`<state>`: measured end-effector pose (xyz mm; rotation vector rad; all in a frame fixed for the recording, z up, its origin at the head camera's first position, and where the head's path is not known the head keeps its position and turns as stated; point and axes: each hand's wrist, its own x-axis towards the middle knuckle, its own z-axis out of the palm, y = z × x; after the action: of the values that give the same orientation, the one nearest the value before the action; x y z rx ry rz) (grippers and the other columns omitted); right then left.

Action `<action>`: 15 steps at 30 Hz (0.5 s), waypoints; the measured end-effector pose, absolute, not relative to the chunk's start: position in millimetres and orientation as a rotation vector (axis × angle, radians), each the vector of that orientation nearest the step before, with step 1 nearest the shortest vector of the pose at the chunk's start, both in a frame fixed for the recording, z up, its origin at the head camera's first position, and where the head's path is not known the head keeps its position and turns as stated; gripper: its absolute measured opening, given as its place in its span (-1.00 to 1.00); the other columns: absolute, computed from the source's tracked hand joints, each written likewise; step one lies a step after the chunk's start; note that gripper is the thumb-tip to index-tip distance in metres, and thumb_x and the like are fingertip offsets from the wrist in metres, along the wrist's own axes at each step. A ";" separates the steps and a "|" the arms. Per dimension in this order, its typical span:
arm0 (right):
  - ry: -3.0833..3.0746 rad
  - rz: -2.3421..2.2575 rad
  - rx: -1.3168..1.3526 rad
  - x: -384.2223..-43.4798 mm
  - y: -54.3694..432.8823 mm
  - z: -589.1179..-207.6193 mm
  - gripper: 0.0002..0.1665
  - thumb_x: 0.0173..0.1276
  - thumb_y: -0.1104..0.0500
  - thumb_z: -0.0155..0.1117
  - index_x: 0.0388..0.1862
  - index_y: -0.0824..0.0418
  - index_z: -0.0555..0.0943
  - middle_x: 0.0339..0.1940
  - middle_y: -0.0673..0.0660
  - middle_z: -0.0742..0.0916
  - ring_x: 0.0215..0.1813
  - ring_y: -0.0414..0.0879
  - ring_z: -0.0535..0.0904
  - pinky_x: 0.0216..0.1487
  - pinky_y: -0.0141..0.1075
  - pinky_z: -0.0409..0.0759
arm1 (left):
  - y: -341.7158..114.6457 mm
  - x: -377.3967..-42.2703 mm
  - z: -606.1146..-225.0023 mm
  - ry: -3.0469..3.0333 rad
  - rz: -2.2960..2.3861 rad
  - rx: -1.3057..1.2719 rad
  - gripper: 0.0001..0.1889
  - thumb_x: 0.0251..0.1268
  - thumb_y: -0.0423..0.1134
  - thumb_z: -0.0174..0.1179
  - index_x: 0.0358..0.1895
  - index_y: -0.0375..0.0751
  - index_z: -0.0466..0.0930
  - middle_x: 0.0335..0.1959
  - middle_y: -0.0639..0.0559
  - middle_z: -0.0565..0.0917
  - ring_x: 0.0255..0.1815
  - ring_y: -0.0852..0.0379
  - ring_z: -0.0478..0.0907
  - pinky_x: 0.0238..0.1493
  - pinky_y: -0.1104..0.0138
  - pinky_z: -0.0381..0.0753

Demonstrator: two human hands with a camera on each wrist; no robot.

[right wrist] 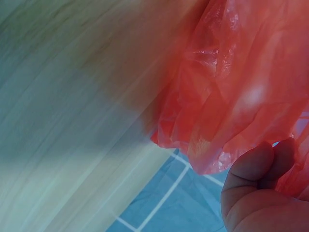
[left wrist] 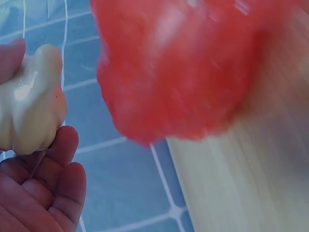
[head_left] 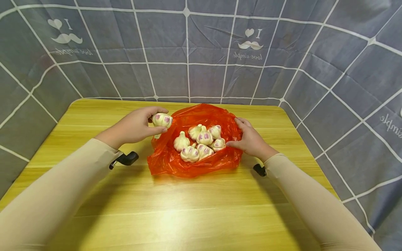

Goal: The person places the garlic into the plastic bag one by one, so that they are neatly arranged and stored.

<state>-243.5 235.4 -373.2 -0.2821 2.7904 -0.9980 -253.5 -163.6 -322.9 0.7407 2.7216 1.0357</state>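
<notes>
A red plastic bag (head_left: 176, 167) lies spread open on the table, with several white garlic bulbs (head_left: 205, 137) marked in purple inside it. At the bag's left edge my left hand (head_left: 138, 124) holds one garlic bulb (head_left: 162, 120) between thumb and fingers, raised beside the bag. In the left wrist view this held bulb (left wrist: 31, 104) shows its pale stem end, with fingers curled under it. My right hand (head_left: 251, 139) grips the bag's right rim. The right wrist view shows its thumb and a finger (right wrist: 251, 164) pinching the red film (right wrist: 241, 96).
The yellow wood-grain table (head_left: 176, 216) extends in front of the bag. A grey cloth (head_left: 207, 80) with white grid lines hangs behind the table and along both sides. A black wrist mount (head_left: 128, 159) sticks out below the left sleeve.
</notes>
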 end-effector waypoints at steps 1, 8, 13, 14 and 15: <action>2.792 -0.997 -0.284 -243.4 235.5 -372.9 0.33 0.24 0.05 0.65 0.75 0.30 0.01 0.73 0.29 0.14 0.63 0.32 0.26 0.59 0.14 0.37 | -159.0 -254.4 -321.8 2.717 1.030 0.757 -0.38 0.41 -0.08 0.41 0.46 -0.14 0.48 0.10 -0.11 0.70 -0.23 0.03 0.58 -0.13 0.23 0.63; 2.804 -0.979 -0.290 -243.0 235.3 -372.6 0.32 0.24 0.04 0.65 0.74 0.31 0.02 0.72 0.29 0.15 0.64 0.33 0.25 0.60 0.15 0.35 | -128.9 -262.7 -320.4 2.698 0.977 0.829 -0.38 0.36 -0.09 0.44 0.43 -0.15 0.50 0.07 -0.04 0.72 -0.10 0.02 0.62 0.07 0.13 0.66; 2.805 -0.981 -0.279 -242.6 235.2 -371.4 0.32 0.23 0.05 0.65 0.75 0.29 0.02 0.73 0.28 0.15 0.64 0.32 0.26 0.58 0.14 0.38 | -110.2 -267.3 -324.7 2.682 0.910 0.884 -0.40 0.35 -0.04 0.44 0.39 -0.15 0.52 0.18 -0.06 0.69 0.10 -0.01 0.64 0.29 0.04 0.63; 2.804 -0.982 -0.278 -242.5 235.0 -371.0 0.32 0.23 0.05 0.65 0.75 0.29 0.02 0.73 0.28 0.15 0.64 0.32 0.26 0.58 0.13 0.38 | -107.0 -268.2 -326.1 2.679 0.895 0.895 -0.40 0.35 -0.03 0.43 0.39 -0.15 0.53 0.20 -0.07 0.68 0.13 -0.03 0.63 0.32 0.02 0.61; 2.804 -0.982 -0.277 -242.5 234.9 -370.9 0.32 0.23 0.05 0.65 0.75 0.29 0.02 0.73 0.28 0.15 0.64 0.32 0.26 0.58 0.13 0.38 | -104.1 -269.0 -327.6 2.677 0.879 0.902 -0.40 0.36 -0.02 0.43 0.38 -0.14 0.53 0.22 -0.07 0.68 0.17 -0.04 0.62 0.36 0.01 0.59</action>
<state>-242.5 234.9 -370.9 -0.2773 2.8036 -0.9816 -269.0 -104.1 -327.6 0.9025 2.6768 0.8793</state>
